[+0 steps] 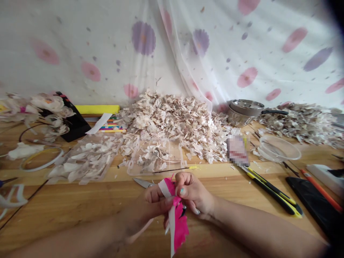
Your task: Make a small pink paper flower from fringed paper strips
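Observation:
Between my two hands is a strip of bright pink and white material (180,229), with a jagged edge along its pink side. My left hand (154,204) pinches the strip near its middle, and the lower part hangs down below the fingers. My right hand (195,195) is closed in a pinch on the same strip, its fingertips meeting the left thumb. A pointed metal blade (143,182) lies on the table just behind my left hand; the rest of it is hidden. A small dark piece (184,210) shows beside the strip, and I cannot make out what it is.
A large heap of dry whitish petals (172,122) fills the back. Before it stand a clear tray (131,166) and a petal-filled tray (100,172). To the right are a yellow-black cutter (268,190), a clear bowl (279,157), a metal pot (242,116) and a black flat object (309,200).

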The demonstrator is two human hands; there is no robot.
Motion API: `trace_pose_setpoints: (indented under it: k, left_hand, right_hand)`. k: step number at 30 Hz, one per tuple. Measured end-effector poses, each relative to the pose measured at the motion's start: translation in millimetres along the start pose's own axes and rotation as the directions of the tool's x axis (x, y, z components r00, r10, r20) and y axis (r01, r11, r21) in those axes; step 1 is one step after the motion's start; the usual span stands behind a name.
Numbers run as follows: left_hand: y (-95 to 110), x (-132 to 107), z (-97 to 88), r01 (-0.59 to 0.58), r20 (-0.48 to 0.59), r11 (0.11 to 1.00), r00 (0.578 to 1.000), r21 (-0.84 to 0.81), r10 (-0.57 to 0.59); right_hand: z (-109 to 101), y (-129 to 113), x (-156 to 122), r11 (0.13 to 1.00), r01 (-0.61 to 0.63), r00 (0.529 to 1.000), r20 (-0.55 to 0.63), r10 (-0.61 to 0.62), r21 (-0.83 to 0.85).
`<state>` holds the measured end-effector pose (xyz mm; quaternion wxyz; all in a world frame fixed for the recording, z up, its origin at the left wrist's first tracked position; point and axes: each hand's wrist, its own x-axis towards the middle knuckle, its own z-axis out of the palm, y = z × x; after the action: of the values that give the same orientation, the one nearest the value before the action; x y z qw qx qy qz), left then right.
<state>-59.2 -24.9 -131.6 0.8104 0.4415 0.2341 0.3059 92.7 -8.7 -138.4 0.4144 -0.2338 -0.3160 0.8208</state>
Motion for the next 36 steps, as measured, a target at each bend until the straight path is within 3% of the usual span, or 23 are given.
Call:
trace_pose_setpoints:
  k: [5, 11, 19, 24, 29, 32, 36]
  left_hand:
    - [0, 0, 0.3, 0.004, -0.005, 0.999, 1.000, -0.039, -0.004]
    - [6, -5, 5.2, 0.042, -0.084, 0.995, 0.995, -0.085, -0.049]
    - [5, -6, 3.6, 0.083, -0.128, 0.992, 0.987, -0.096, -0.095]
    - [4, -5, 3.0, 0.048, -0.097, 0.996, 0.994, -0.071, -0.055]
    - [-1, -2, -7.9, -0.016, -0.224, 0.998, 0.974, 0.068, 0.031]
    - [0, -3, -13.9, -0.043, -0.281, 0.979, 0.954, 0.200, 0.099]
    - [3, -2, -18.3, -0.077, -0.254, 0.905, 0.947, 0.419, 0.198]
  right_hand:
    - [-1, 0, -2, 0.999, 0.045, 0.999, 0.007, -0.045, -0.002]
    - [-12, 0, -1, 0.990, -0.052, 0.991, 0.115, 0.068, -0.135]
    - [-14, -4, 2, 0.986, -0.093, 0.976, 0.185, 0.117, -0.135]
    - [-16, 5, 3, 0.991, -0.068, 0.986, 0.141, 0.085, -0.119]
    - [-14, 1, 4, 0.989, 0.011, 1.000, 0.012, -0.009, -0.148]
    - [-18, -12, 9, 0.935, 0.110, 0.994, 0.016, -0.111, -0.337]
    - [-27, -25, 16, 0.819, 0.194, 0.972, -0.009, -0.236, -0.540]
